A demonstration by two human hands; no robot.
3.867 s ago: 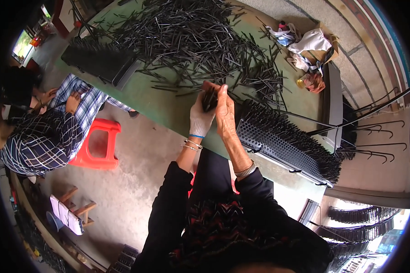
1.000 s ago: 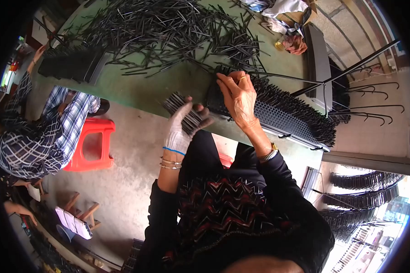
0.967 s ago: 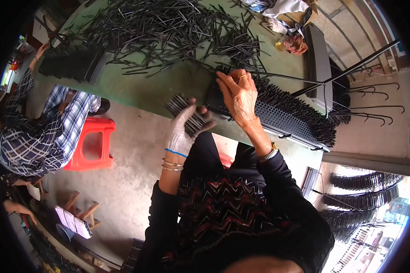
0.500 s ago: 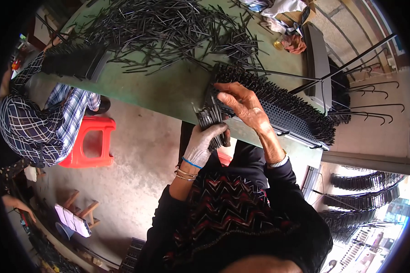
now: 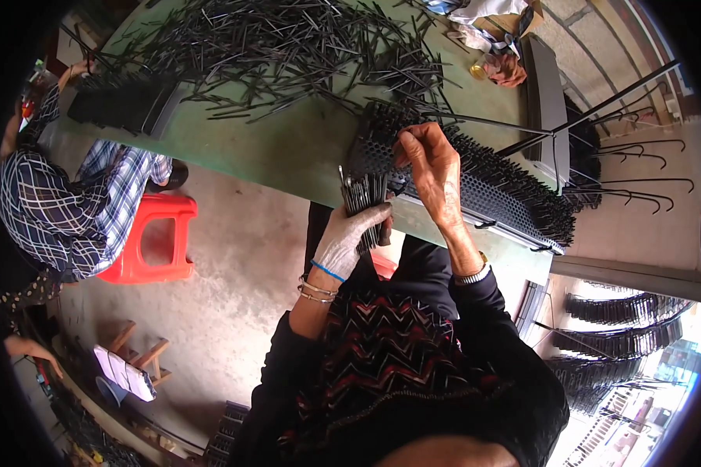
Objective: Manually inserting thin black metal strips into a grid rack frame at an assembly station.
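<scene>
1. The left hand point(image 5: 341, 240), in a white glove, is clamped around a bundle of thin black sticks point(image 5: 361, 193). The sticks stand up out of the fist, thumb across their near side, with their lower ends showing below it.
2. The bundle is at the near edge of the green table point(image 5: 265, 165), just beside the left end of a black rack point(image 5: 487, 194) full of holes; whether the two touch cannot be told.
3. The bare right hand point(image 5: 436, 167) is over that same end of the rack, thumb and fingertips drawn close together. Whether a stick is pinched between them is too small to tell.
4. The rack runs along the near edge toward the table's right corner, its upper side bristling with upright black sticks.
5. Behind the hands, toward the far edge, loose black sticks lie in a wide, tangled pile point(image 5: 288, 50).
6. A second dark rack point(image 5: 125, 105) is near the table's left end. Cloths and bags point(image 5: 487, 15) lie by the far right corner.
7. To the left, off the table, are a person in a plaid shirt point(image 5: 47, 210) and a red stool point(image 5: 152, 241).
</scene>
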